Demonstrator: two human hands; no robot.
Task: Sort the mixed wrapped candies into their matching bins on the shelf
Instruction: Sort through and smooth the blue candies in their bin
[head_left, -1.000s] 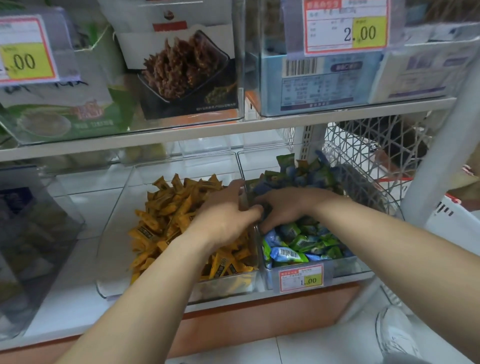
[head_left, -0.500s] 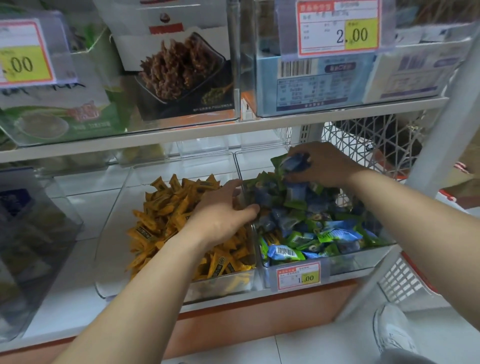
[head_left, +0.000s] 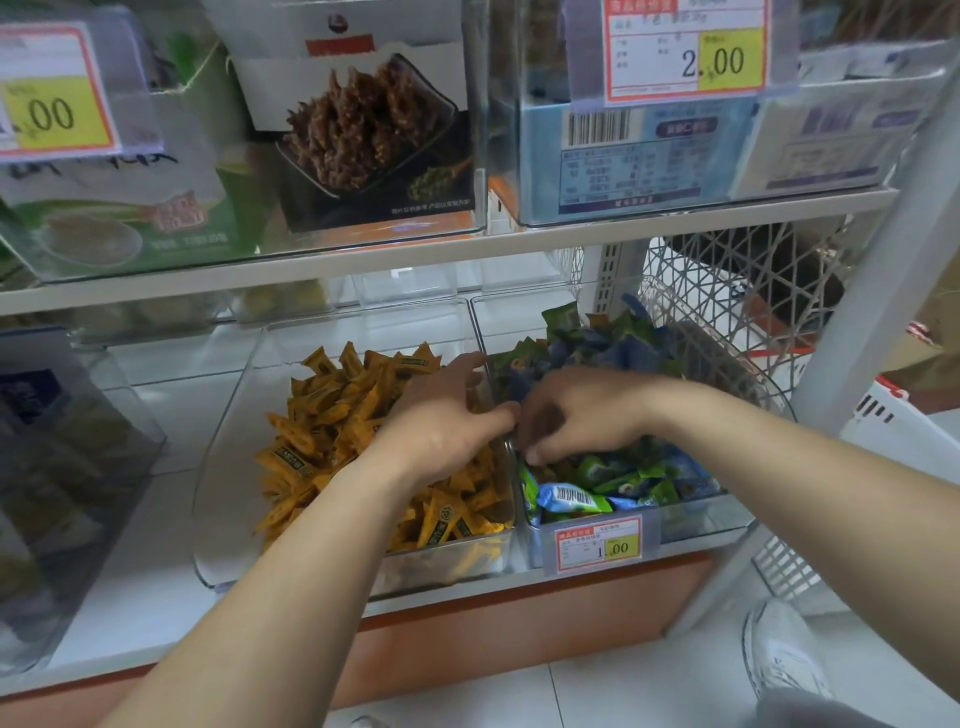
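Two clear bins stand side by side on the lower shelf. The left bin (head_left: 228, 467) holds yellow wrapped candies (head_left: 332, 415). The right bin (head_left: 696, 525) holds a mix of blue and green wrapped candies (head_left: 623, 473), heaped high at the back. My left hand (head_left: 441, 421) rests on the yellow candies against the wall between the bins, fingers loosely spread. My right hand (head_left: 576, 410) reaches down into the front left of the blue and green pile with curled fingers. Its fingertips are hidden, so I cannot tell whether it holds a candy.
A price tag (head_left: 597, 545) hangs on the right bin's front. The upper shelf (head_left: 415, 249) with boxed snacks sits close overhead. A white wire basket (head_left: 727, 291) stands behind the right bin. Another clear bin (head_left: 62, 467) stands at far left. A shoe (head_left: 784, 654) is on the floor.
My right hand reached to the back of the blue and green pile, then came back to the front next to my left hand. The left hand has stayed in place.
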